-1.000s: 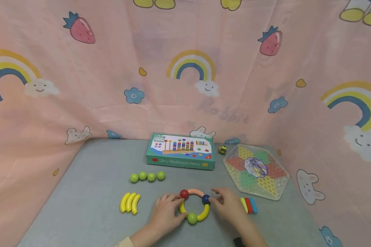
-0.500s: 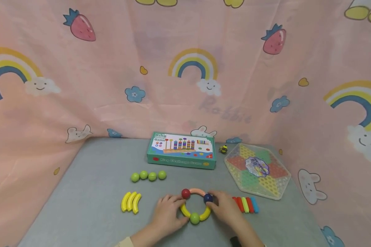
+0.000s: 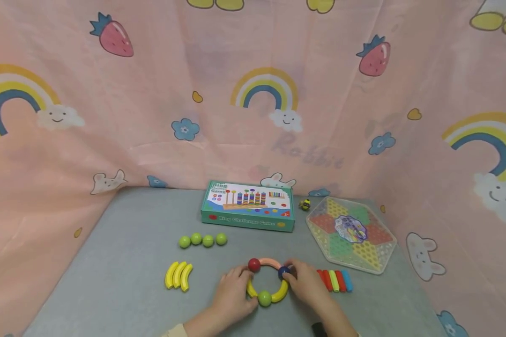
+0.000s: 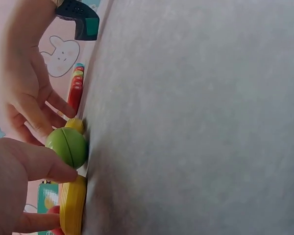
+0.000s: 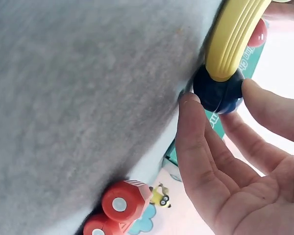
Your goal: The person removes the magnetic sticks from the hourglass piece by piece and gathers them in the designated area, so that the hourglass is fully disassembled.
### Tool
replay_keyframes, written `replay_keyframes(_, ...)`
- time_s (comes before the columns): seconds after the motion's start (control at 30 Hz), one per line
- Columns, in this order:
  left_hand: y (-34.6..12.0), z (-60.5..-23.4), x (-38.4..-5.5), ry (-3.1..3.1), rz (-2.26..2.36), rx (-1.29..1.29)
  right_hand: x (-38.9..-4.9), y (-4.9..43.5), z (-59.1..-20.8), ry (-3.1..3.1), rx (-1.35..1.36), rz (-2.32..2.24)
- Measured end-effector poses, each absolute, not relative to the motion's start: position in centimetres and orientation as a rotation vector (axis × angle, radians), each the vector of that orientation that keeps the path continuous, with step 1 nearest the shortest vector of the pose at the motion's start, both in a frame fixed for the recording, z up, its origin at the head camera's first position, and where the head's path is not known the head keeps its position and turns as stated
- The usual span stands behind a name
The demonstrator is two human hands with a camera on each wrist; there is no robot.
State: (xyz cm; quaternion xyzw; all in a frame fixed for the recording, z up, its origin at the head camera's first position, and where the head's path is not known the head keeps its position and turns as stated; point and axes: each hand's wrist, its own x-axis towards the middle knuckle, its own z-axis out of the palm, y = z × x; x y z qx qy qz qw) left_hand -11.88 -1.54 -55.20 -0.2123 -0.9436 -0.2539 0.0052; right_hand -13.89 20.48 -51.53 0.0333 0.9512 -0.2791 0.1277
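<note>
Curved sticks and balls lie joined in a ring on the table. A red ball (image 3: 254, 265), a salmon stick (image 3: 270, 262), a blue ball (image 5: 216, 93), a yellow stick (image 5: 235, 41) and a green ball (image 4: 67, 147) run round to the left-hand yellow stick (image 4: 73, 205). My left hand (image 3: 233, 291) holds this left yellow stick, thumb at its green-ball end and a finger near the red ball. With thumb and fingers on either side, my right hand (image 3: 308, 283) grips the blue ball, partly hiding it in the head view.
Left of the ring are three yellow curved sticks (image 3: 179, 276) and a row of several green balls (image 3: 208, 241). Several red, green and blue sticks (image 3: 340, 281) lie beyond my right hand. Behind stand a game box (image 3: 248, 206), a small bee-like toy (image 3: 305, 204) and a hexagonal board (image 3: 336, 248).
My right hand has closed in on the blue ball from the right, uncovering more of the coloured sticks. The left hand stays by the yellow stick, shifted slightly right.
</note>
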Motion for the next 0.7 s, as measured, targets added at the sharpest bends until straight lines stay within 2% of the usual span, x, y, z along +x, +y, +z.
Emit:
replay_keyframes(0.47, -1.90, -55.04, -12.00, -2.991, -1.113, -0.566, -14.01, 20.37, -51.58, 2.767, 0.106, -0.802)
replay_keyframes(0.7, -1.80, -55.24, -12.05, -3.007, -1.097, -0.532, -14.04, 20.26, -51.70, 2.773, 0.101, -0.784)
